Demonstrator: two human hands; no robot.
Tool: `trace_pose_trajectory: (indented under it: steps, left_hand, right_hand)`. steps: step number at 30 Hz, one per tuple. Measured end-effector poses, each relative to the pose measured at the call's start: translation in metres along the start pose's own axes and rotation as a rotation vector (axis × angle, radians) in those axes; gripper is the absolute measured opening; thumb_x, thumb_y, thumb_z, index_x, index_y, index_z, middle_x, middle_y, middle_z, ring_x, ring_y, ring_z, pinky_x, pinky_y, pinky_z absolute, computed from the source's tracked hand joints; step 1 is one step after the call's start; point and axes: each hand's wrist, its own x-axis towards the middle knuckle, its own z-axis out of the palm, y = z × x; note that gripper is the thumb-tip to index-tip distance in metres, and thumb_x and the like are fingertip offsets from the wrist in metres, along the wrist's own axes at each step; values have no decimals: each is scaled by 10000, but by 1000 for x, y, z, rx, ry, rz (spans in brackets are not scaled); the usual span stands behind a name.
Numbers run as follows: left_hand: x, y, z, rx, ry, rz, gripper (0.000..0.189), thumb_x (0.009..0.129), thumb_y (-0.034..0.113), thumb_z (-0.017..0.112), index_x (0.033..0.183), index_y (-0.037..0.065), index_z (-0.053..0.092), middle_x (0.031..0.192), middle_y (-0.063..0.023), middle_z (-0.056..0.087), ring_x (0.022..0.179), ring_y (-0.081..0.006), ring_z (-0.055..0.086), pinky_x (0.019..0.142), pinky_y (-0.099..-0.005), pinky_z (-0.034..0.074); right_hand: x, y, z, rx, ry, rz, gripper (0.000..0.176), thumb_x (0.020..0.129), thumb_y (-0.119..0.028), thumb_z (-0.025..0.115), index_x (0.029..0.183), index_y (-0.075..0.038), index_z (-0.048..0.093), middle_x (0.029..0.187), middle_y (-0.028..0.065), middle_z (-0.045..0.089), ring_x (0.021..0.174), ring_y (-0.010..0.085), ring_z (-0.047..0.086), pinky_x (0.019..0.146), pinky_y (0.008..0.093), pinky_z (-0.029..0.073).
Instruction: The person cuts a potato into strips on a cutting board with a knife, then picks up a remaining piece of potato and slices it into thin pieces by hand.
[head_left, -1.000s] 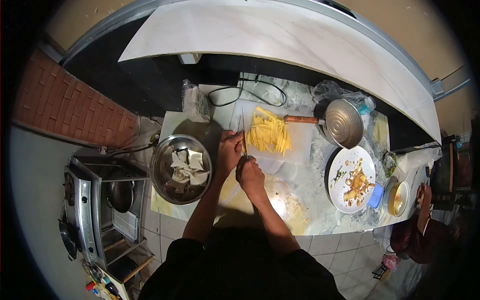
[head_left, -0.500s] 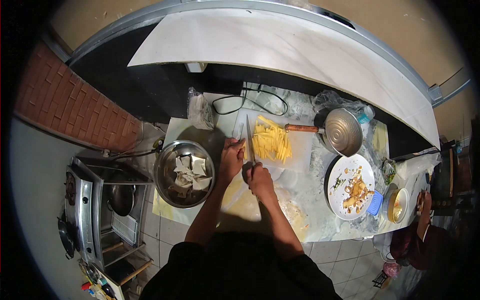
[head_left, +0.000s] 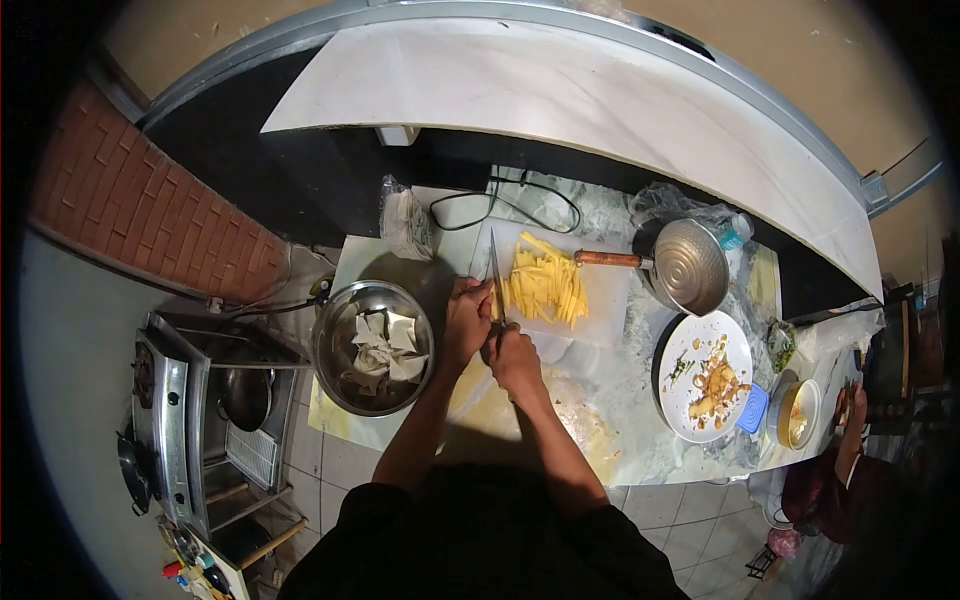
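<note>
My right hand is closed round the handle of a kitchen knife, whose blade points away from me over the white cutting board. Just left of the blade, my left hand has its fingers curled on a small yellow potato piece, mostly hidden under them. A heap of cut potato sticks lies on the board to the right of the knife.
A steel bowl holding pale, flat pieces is at left. Right are a saucepan with a wooden handle and a white plate of peelings. Bagged napkins and a black cable lie behind. Another person's hand is far right.
The knife has shifted left against the potato piece, its tip now close to my left fingers' line. More sticks lie at the heap's left side. The view has shifted slightly.
</note>
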Motion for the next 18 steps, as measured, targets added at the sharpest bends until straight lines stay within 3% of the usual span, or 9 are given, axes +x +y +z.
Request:
trace_pose_trajectory:
  steps: [8,10,14,16,18]
  left_hand:
    - [1,-2,2,20,-3,-17,284,745,-41,562,1015,0,636,915,-176,544,794,-308,581,686,-362,472]
    - [2,-7,2,129,-6,128,300,789,12,570,1080,57,629,956,-151,549,712,-271,579,643,-343,475]
    - [-1,-6,2,32,-3,59,310,783,-1,571,1081,62,627,954,-159,548,715,-278,578,645,-347,476]
    - [3,4,-1,-39,-21,-2,277,750,-45,552,1007,4,643,906,-179,554,808,-311,584,688,-358,480]
    - [3,2,-1,-19,-22,-1,282,751,-43,554,1013,9,642,908,-178,550,811,-313,584,684,-357,481]
  right_hand:
    - [1,4,14,-47,2,17,348,851,-203,533,945,120,446,819,321,585,796,465,588,683,488,485]
    - [1,5,17,-77,7,22,357,852,-212,531,947,121,444,819,311,592,796,454,596,684,480,491]
    - [2,4,13,-189,-28,59,338,859,-209,529,965,105,458,858,256,613,811,381,629,703,434,512]
    - [3,8,14,-176,-12,46,351,855,-220,526,955,108,452,839,270,610,798,401,622,693,444,511]
    - [3,9,15,-164,1,35,363,851,-231,524,946,111,445,819,285,607,785,420,615,683,454,510]
